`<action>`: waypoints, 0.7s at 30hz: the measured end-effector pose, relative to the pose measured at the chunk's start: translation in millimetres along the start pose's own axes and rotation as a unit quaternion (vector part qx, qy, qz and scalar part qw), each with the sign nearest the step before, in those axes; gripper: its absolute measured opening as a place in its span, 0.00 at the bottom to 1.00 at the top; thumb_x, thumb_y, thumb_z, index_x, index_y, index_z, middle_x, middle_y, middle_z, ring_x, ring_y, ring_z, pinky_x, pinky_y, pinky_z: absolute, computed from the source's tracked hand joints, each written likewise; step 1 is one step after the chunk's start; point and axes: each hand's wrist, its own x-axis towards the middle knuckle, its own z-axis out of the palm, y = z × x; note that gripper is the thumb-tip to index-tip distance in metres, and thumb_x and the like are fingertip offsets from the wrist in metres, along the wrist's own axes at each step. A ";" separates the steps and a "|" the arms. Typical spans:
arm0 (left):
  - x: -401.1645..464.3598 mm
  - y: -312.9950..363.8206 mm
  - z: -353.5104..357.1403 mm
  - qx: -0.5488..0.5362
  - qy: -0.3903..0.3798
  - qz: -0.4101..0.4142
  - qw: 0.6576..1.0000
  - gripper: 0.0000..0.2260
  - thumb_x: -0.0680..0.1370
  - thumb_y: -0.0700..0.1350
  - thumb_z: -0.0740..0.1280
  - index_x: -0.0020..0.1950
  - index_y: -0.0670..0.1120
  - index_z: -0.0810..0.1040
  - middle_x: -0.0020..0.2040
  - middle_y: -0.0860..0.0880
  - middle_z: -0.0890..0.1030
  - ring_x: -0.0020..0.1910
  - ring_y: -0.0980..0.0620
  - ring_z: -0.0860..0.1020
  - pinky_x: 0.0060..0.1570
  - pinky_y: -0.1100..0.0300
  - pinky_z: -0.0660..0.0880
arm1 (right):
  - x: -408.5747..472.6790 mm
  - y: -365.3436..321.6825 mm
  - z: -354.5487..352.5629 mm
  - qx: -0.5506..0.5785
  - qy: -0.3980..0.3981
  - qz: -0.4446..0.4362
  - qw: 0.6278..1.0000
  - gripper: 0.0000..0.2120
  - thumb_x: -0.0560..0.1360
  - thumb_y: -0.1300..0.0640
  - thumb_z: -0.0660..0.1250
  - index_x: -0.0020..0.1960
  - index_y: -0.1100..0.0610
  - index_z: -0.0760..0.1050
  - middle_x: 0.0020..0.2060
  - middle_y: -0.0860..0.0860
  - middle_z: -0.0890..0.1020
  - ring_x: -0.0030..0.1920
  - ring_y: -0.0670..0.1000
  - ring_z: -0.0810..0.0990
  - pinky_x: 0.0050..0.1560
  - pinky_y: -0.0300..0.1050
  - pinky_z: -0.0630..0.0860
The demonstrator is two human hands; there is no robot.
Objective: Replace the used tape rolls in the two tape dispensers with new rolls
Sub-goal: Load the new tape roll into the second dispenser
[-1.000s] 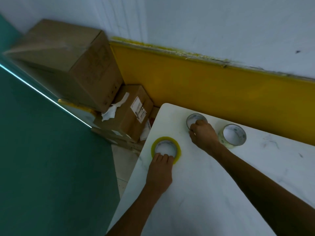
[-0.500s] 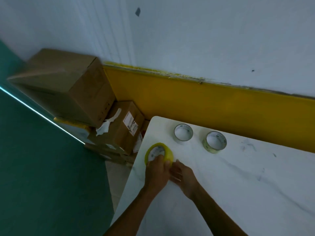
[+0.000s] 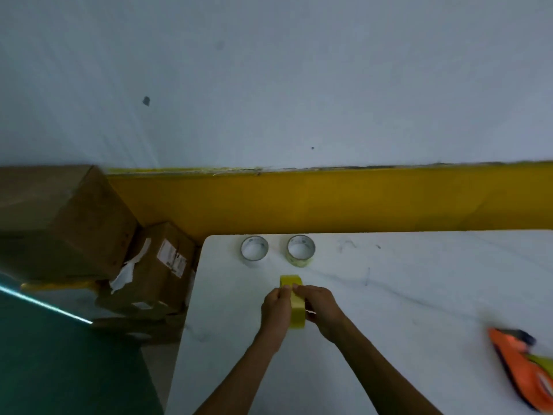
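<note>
A yellow tape roll (image 3: 294, 304) stands on edge above the white table (image 3: 404, 295), held between both hands. My left hand (image 3: 276, 307) grips its left face and my right hand (image 3: 321, 307) grips its right face, with the fingertips meeting at the top of the roll. Two nearly used rolls lie flat near the table's far left corner: a clear one (image 3: 254, 248) and a yellowish one (image 3: 301, 250). An orange tape dispenser (image 3: 526, 366) lies at the table's right edge, blurred and partly cut off.
Stacked cardboard boxes (image 3: 77, 223) stand on the floor left of the table. A wall with a yellow lower band (image 3: 359, 199) runs just behind the table's far edge. A green surface (image 3: 59, 369) fills the lower left.
My right hand left the clear roll at the back and joined the left hand on the yellow roll. The yellow roll went from lying flat to standing on edge, lifted nearer me. The view swung right.
</note>
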 end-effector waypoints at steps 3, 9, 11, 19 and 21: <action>-25.3 8.2 46.0 0.009 -0.031 0.004 0.999 0.10 0.81 0.50 0.58 0.50 0.48 0.76 0.51 0.43 0.79 0.50 0.43 0.78 0.49 0.53 0.74 | -24.8 -0.6 -46.9 0.051 0.057 -0.009 0.997 0.13 0.73 0.54 0.69 0.48 0.64 0.80 0.42 0.59 0.81 0.42 0.54 0.81 0.40 0.45 0.78; -77.9 21.0 149.9 0.062 -0.124 0.022 0.990 0.13 0.81 0.51 0.59 0.54 0.44 0.78 0.53 0.42 0.80 0.51 0.43 0.78 0.47 0.55 0.73 | -83.5 8.4 -155.3 0.128 0.147 -0.040 0.980 0.12 0.72 0.55 0.68 0.46 0.64 0.81 0.42 0.58 0.83 0.43 0.56 0.82 0.42 0.48 0.79; -101.3 24.1 188.6 0.094 -0.160 0.038 0.982 0.13 0.80 0.51 0.60 0.53 0.43 0.79 0.53 0.42 0.80 0.51 0.43 0.78 0.47 0.55 0.74 | -106.2 15.4 -195.9 0.155 0.171 -0.055 0.971 0.09 0.73 0.55 0.68 0.43 0.62 0.81 0.39 0.57 0.82 0.40 0.55 0.82 0.39 0.46 0.78; -190.4 23.4 334.3 0.143 -0.229 0.056 0.961 0.10 0.78 0.52 0.60 0.48 0.47 0.78 0.54 0.41 0.81 0.54 0.41 0.79 0.57 0.48 0.77 | -182.1 44.9 -345.0 0.222 0.238 -0.080 0.942 0.06 0.73 0.54 0.68 0.46 0.57 0.79 0.43 0.55 0.83 0.44 0.54 0.82 0.40 0.45 0.78; -210.6 18.1 373.6 0.145 -0.232 0.045 0.961 0.13 0.76 0.53 0.61 0.50 0.46 0.79 0.55 0.41 0.81 0.53 0.40 0.79 0.58 0.45 0.77 | -199.7 53.3 -384.5 0.226 0.251 -0.077 0.938 0.07 0.73 0.55 0.69 0.44 0.58 0.79 0.39 0.55 0.82 0.39 0.53 0.81 0.34 0.43 0.77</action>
